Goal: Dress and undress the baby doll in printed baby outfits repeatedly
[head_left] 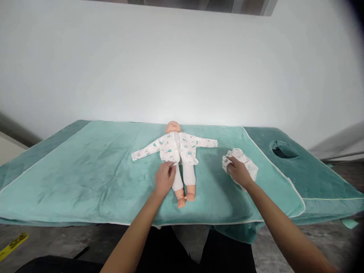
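Note:
A baby doll (178, 159) lies on its back on a teal towel (93, 174), head toward the wall and arms spread. It wears an open white printed jacket (169, 148) and white trousers. My left hand (164, 179) pinches the lower left hem of that jacket beside the doll's hip. To the doll's right, my right hand (238, 171) grips a crumpled white printed garment (243, 160) lying on the towel.
The towel covers a teal padded massage table (321, 178) with a face hole (283, 149) at the right end. A white wall stands behind. A yellow strip (13, 244) lies on the grey floor at bottom left.

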A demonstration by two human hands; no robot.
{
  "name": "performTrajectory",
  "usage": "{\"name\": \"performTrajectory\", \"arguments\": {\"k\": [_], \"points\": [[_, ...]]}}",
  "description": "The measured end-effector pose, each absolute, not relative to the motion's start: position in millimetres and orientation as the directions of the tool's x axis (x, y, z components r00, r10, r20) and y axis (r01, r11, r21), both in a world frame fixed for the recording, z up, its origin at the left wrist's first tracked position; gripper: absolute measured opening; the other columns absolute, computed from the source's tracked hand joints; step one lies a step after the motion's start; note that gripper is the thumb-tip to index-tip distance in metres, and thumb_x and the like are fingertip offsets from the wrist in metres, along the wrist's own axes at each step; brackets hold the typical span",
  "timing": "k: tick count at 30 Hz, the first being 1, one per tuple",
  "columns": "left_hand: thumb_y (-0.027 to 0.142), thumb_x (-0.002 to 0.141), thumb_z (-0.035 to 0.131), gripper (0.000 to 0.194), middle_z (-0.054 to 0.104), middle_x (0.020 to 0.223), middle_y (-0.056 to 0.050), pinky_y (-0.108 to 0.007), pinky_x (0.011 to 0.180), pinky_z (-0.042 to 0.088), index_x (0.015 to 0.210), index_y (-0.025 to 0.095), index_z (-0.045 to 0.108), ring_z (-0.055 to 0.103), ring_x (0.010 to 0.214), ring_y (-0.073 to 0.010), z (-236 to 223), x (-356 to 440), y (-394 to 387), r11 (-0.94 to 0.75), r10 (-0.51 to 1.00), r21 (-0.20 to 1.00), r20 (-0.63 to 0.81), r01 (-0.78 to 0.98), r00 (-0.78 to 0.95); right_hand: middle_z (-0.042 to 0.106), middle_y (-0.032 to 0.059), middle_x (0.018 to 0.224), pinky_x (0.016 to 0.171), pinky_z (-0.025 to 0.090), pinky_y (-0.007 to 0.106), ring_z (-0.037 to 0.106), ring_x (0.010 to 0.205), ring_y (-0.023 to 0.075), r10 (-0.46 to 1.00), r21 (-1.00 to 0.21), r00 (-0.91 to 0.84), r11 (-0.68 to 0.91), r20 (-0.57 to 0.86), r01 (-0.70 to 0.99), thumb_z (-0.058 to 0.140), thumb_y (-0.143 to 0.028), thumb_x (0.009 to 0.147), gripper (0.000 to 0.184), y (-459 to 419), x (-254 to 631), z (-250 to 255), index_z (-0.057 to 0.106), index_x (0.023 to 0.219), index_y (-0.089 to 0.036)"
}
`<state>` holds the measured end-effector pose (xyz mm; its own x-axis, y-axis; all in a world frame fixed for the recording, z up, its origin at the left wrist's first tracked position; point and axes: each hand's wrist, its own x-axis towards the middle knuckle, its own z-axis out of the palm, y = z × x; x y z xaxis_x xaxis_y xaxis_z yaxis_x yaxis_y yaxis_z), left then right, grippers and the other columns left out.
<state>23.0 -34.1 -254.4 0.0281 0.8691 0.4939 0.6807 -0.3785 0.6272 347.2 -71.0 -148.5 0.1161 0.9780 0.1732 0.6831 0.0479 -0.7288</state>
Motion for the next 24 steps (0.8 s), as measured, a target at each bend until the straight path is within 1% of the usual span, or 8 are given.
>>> {"name": "performTrajectory", "arguments": {"k": [3,6,10,13,15,18,21,24], "points": [[0.029,0.091,0.061,0.047,0.061,0.121,-0.010,-0.042,0.098,0.050,0.137,0.026,0.052,0.060,0.111,-0.0242,-226,47,-27,-0.488,0.848,0.652,0.512,0.580,0.138,0.058,0.0003,0.069,0.066,0.042,0.031,0.053,0.070,0.0201,0.988,-0.903,0.068,0.099,0.139,0.418,0.052,-0.036,0.081,0.015,-43,286,-123,0.059,0.079,-0.023],[0.025,0.085,0.068,0.076,0.042,0.146,-0.012,-0.045,0.111,0.043,0.151,0.028,0.033,0.046,0.136,-0.0264,-189,60,-29,-0.588,0.796,0.616,0.555,0.524,0.241,0.054,-0.0023,0.069,0.063,0.041,0.028,0.049,0.067,0.0161,0.992,-0.980,-0.037,0.125,0.120,0.156,0.057,-0.037,0.076,0.015,-21,235,-106,0.056,0.077,-0.022],[0.019,0.083,0.064,0.074,0.039,0.150,-0.013,-0.047,0.115,0.039,0.150,0.026,0.036,0.041,0.141,-0.0281,-151,51,-43,-0.606,0.763,0.547,0.604,0.577,0.229,0.051,-0.0042,0.071,0.062,0.041,0.025,0.048,0.067,0.0135,0.986,-0.989,-0.133,0.089,0.105,-0.116,0.062,-0.035,0.072,0.017,-5,198,-91,0.053,0.079,-0.022],[0.013,0.080,0.058,0.064,0.054,0.138,-0.011,-0.045,0.103,0.049,0.142,0.026,0.047,0.055,0.125,-0.0265,-132,38,-52,-0.496,0.840,0.660,0.529,0.564,0.119,0.052,-0.0035,0.075,0.063,0.044,0.026,0.051,0.070,0.0142,0.988,-0.963,-0.088,0.105,0.130,-0.249,0.059,-0.036,0.075,0.018,3,194,-83,0.050,0.082,-0.022],[0.012,0.080,0.054,0.049,0.065,0.118,-0.007,-0.040,0.091,0.053,0.126,0.026,0.060,0.063,0.104,-0.0232,-116,28,-54,-0.395,0.898,0.777,0.438,0.490,0.028,0.055,-0.0012,0.082,0.065,0.046,0.028,0.054,0.075,0.0162,0.980,-0.968,-0.021,0.193,0.198,-0.158,0.056,-0.035,0.079,0.016,8,201,-78,0.051,0.086,-0.023],[0.021,0.081,0.057,0.022,0.068,0.091,-0.004,-0.034,0.074,0.053,0.100,0.023,0.067,0.063,0.081,-0.0192,-85,14,-50,-0.272,0.942,0.924,0.314,0.270,-0.123,0.058,0.0037,0.099,0.071,0.049,0.032,0.057,0.086,0.0202,0.898,-0.877,0.050,0.414,0.437,0.244,0.052,-0.024,0.079,0.020,8,217,-70,0.054,0.099,-0.023],[0.034,0.081,0.064,0.022,0.063,0.083,-0.002,-0.030,0.059,0.049,0.098,0.021,0.064,0.058,0.068,-0.0156,-55,0,-43,-0.197,0.967,0.980,0.195,0.001,-0.161,0.056,0.0102,0.120,0.084,0.048,0.038,0.056,0.102,0.0246,0.706,-0.505,-0.196,0.645,0.680,0.573,0.048,-0.008,0.076,0.042,-3,227,-58,0.056,0.115,-0.022],[0.038,0.083,0.069,0.023,0.060,0.081,-0.002,-0.029,0.055,0.047,0.098,0.022,0.063,0.055,0.065,-0.0136,-39,-6,-38,-0.194,0.976,0.977,0.183,-0.083,-0.120,0.056,0.0137,0.128,0.092,0.042,0.043,0.052,0.113,0.0275,0.526,-0.144,-0.534,0.788,0.662,0.599,0.044,-0.002,0.082,0.043,-24,224,-47,0.059,0.118,-0.020]]}}
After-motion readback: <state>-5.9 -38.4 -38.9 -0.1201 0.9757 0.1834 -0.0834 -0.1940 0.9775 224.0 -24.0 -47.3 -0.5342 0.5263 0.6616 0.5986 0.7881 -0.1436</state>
